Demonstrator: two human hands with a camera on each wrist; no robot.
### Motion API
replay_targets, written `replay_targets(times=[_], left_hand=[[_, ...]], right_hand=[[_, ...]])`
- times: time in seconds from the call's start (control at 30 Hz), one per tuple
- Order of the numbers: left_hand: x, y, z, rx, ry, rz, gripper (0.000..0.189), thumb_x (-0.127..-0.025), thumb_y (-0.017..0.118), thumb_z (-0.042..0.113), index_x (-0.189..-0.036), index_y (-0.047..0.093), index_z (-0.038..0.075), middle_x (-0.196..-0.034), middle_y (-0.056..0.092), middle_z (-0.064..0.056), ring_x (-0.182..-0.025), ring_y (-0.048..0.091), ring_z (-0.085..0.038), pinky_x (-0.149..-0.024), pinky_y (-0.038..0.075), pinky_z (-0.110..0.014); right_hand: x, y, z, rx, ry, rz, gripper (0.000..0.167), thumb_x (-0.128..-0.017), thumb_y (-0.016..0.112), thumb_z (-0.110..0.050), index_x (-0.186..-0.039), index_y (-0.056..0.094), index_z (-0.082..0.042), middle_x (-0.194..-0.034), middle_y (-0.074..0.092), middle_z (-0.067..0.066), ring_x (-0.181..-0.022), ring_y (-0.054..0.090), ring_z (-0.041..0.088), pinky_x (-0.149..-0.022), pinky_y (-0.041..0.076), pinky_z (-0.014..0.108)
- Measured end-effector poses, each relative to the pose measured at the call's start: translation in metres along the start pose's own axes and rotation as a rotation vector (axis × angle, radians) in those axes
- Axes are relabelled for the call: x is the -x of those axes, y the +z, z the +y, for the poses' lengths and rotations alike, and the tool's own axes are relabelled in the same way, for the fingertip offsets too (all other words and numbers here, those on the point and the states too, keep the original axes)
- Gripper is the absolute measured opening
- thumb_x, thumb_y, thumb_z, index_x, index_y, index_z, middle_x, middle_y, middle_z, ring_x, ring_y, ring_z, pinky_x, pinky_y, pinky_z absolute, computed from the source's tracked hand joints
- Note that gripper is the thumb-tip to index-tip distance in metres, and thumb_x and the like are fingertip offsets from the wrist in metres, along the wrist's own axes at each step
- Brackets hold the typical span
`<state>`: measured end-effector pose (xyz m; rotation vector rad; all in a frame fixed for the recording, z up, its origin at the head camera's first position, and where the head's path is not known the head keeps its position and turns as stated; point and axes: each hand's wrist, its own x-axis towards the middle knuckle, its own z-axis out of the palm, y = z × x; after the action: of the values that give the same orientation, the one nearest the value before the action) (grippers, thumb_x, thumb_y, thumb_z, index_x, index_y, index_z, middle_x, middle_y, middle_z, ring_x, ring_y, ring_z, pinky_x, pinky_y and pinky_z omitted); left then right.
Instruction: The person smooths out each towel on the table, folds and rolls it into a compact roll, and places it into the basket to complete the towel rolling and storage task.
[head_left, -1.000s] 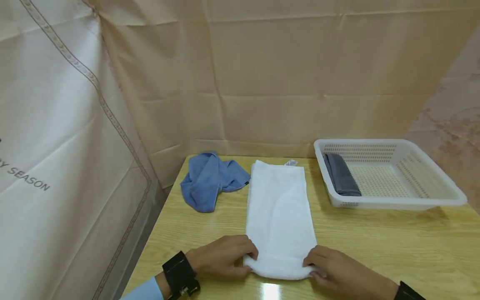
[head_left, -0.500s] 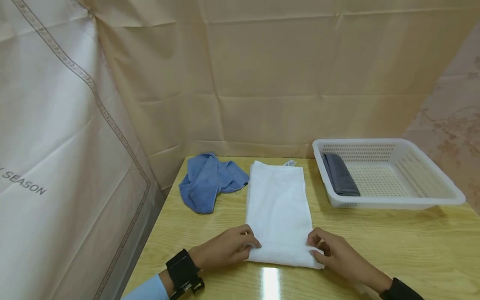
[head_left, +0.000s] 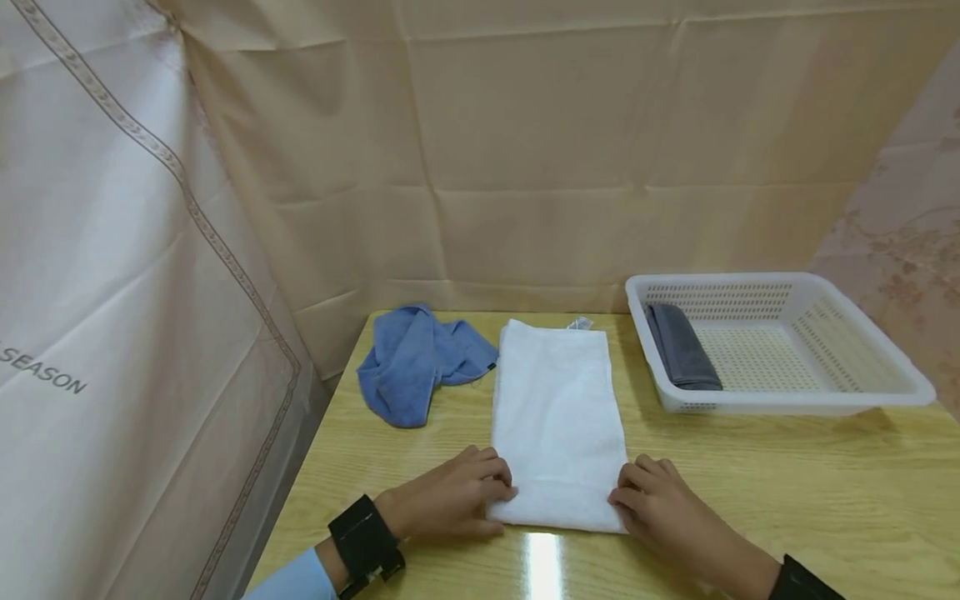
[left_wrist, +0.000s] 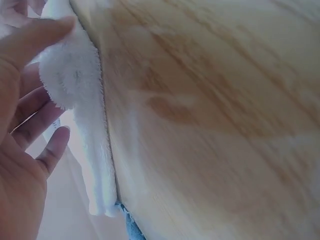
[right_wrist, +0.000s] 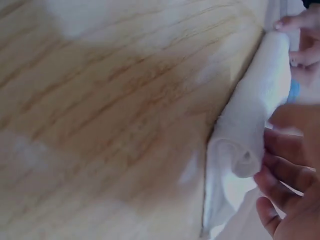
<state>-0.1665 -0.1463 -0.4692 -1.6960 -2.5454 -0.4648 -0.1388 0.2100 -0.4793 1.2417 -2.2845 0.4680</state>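
A white towel [head_left: 558, 400] lies lengthwise on the table, its near end turned into a small roll [right_wrist: 245, 125]. At the roll's left end is my left hand [head_left: 457, 492]; in the left wrist view its thumb [left_wrist: 55, 31] lies along the pile with the fingers on the far side. My right hand [head_left: 667, 508] holds the other end, fingers bent at the spiral edge seen in the right wrist view. Beside the towel's far left is a crumpled blue cloth [head_left: 412, 367]. A clear tag [head_left: 581, 323] sticks out past the towel's far edge.
A white perforated basket [head_left: 795, 402] stands at the back right with a folded dark grey cloth [head_left: 682, 346] against its left wall. The wooden table [head_left: 750, 458] ends at a beige hanging sheet [head_left: 525, 167]; a white printed sheet [head_left: 112, 292] hangs on the left.
The towel's near edge has moved away from me, most of it by half a second ago. My right hand has since shifted slightly left and its fingers have closed in at the roll's end.
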Motion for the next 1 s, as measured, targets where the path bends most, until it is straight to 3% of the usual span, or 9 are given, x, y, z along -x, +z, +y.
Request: replay_targets(times=[0.1, 0.17, 0.23, 0.33, 0.47, 0.67, 0.8, 0.87, 1.0], left_hand=[[0.001, -0.001, 0.0, -0.018, -0.008, -0.012, 0.044, -0.095, 0.075, 0.039, -0.132, 0.07, 0.015, -0.117, 0.061, 0.005, -0.109, 0.053, -0.007, -0.094, 0.041, -0.023], [0.002, -0.002, 0.0, -0.029, -0.008, -0.01, 0.046, -0.094, 0.077, 0.036, -0.134, 0.069, 0.015, -0.117, 0.062, 0.005, -0.109, 0.054, -0.008, -0.094, 0.042, -0.022], [0.002, -0.001, 0.0, -0.038, -0.008, -0.002, 0.044, -0.095, 0.077, 0.033, -0.133, 0.069, 0.014, -0.116, 0.062, 0.005, -0.108, 0.055, -0.007, -0.093, 0.042, -0.022], [0.002, 0.0, 0.001, -0.042, -0.022, 0.019, 0.037, -0.096, 0.074, 0.028, -0.13, 0.071, 0.013, -0.114, 0.063, 0.005, -0.105, 0.055, -0.007, -0.094, 0.043, -0.019], [0.002, 0.003, 0.002, -0.009, -0.073, 0.033, 0.032, -0.098, 0.069, 0.022, -0.128, 0.071, 0.013, -0.113, 0.063, 0.005, -0.104, 0.056, -0.005, -0.093, 0.044, -0.016], [0.0, 0.003, 0.002, 0.118, -0.173, 0.034, 0.033, -0.101, 0.064, 0.019, -0.134, 0.063, 0.013, -0.112, 0.064, 0.004, -0.097, 0.056, -0.002, -0.084, 0.048, -0.016], [-0.004, 0.002, -0.001, 0.201, -0.211, 0.03, 0.034, -0.103, 0.06, 0.016, -0.137, 0.057, 0.021, -0.11, 0.063, 0.007, -0.092, 0.055, -0.001, -0.082, 0.048, -0.018], [-0.005, 0.004, -0.004, 0.269, -0.24, 0.037, 0.034, -0.104, 0.058, 0.016, -0.136, 0.057, 0.026, -0.106, 0.062, 0.011, -0.087, 0.054, 0.0, -0.079, 0.049, -0.019], [-0.007, 0.006, -0.011, 0.425, -0.327, 0.08, 0.029, -0.104, 0.058, 0.016, -0.129, 0.064, 0.028, -0.097, 0.061, 0.014, -0.077, 0.053, -0.001, -0.069, 0.049, -0.02]], right_hand=[[0.0, -0.006, -0.008, 0.06, 0.0, -0.084, 0.025, -0.095, 0.074, -0.042, -0.091, 0.074, -0.017, -0.095, 0.056, -0.011, -0.086, 0.048, 0.008, -0.077, 0.037, 0.032], [0.0, -0.009, -0.012, 0.08, -0.002, -0.127, 0.035, -0.078, 0.089, -0.04, -0.096, 0.072, -0.015, -0.098, 0.056, -0.009, -0.09, 0.051, 0.009, -0.081, 0.038, 0.034], [0.0, -0.01, -0.013, 0.109, -0.025, -0.14, 0.044, -0.067, 0.095, -0.031, -0.098, 0.07, -0.013, -0.099, 0.056, -0.006, -0.091, 0.053, 0.012, -0.082, 0.04, 0.036], [0.002, -0.009, -0.012, 0.126, -0.053, -0.136, 0.049, -0.062, 0.095, -0.019, -0.101, 0.067, -0.009, -0.099, 0.057, -0.002, -0.091, 0.055, 0.016, -0.079, 0.045, 0.037], [0.004, -0.007, -0.011, 0.127, -0.029, -0.141, 0.044, -0.064, 0.089, -0.011, -0.102, 0.067, -0.006, -0.098, 0.059, 0.0, -0.09, 0.057, 0.018, -0.076, 0.05, 0.037], [0.003, -0.007, -0.006, 0.036, 0.097, -0.16, 0.034, -0.072, 0.084, -0.007, -0.104, 0.072, -0.002, -0.096, 0.068, 0.002, -0.086, 0.064, 0.017, -0.074, 0.056, 0.035], [-0.001, -0.014, 0.001, -0.113, 0.279, -0.264, 0.027, -0.086, 0.078, -0.009, -0.111, 0.072, -0.001, -0.104, 0.072, 0.003, -0.093, 0.066, 0.014, -0.076, 0.058, 0.034], [-0.005, -0.018, 0.005, -0.241, 0.386, -0.311, 0.023, -0.093, 0.073, -0.01, -0.115, 0.07, -0.004, -0.099, 0.07, -0.002, -0.086, 0.062, 0.007, -0.072, 0.055, 0.03], [-0.006, -0.017, 0.018, -0.46, 0.472, -0.282, 0.025, -0.098, 0.068, -0.008, -0.12, 0.058, -0.013, -0.083, 0.061, -0.012, -0.068, 0.049, -0.002, -0.061, 0.046, 0.023]])
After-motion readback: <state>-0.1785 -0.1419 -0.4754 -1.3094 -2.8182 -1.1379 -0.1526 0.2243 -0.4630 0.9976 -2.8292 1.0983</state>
